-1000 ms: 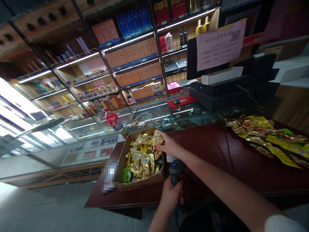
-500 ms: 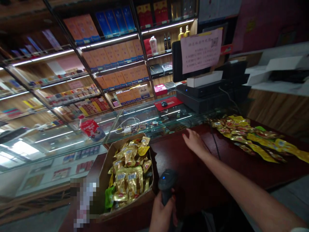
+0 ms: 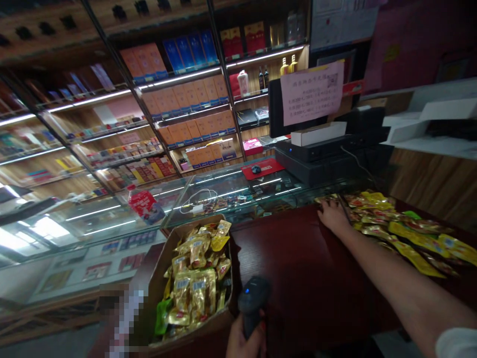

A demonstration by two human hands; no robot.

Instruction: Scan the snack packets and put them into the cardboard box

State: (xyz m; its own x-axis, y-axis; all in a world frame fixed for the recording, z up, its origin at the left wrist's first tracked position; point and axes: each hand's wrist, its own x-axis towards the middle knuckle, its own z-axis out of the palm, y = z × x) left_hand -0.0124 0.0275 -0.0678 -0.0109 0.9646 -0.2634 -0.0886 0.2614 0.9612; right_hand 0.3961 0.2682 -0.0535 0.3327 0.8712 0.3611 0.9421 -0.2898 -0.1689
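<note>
Reaching across the tabletop (image 3: pixel 286 258), the right hand (image 3: pixel 333 216) has left the cardboard box (image 3: pixel 152 293) on the left, where it gripped a packet a second ago, and is now at the far left edge of the loose packets (image 3: pixel 406 233) on the right. A gold packet (image 3: pixel 223 227) lies at the box's far right corner, about where those fingers were, so that handling seems finished and attention seems to have passed to the loose packets. The right fingers are bent down over the foil there; I cannot tell whether they pinch any of it. The left hand (image 3: pixel 244 338), at the near edge, keeps its fingers wrapped round the black scanner (image 3: pixel 254 293), its head just right of the box. More gold packets (image 3: pixel 199 251) fill the box
</note>
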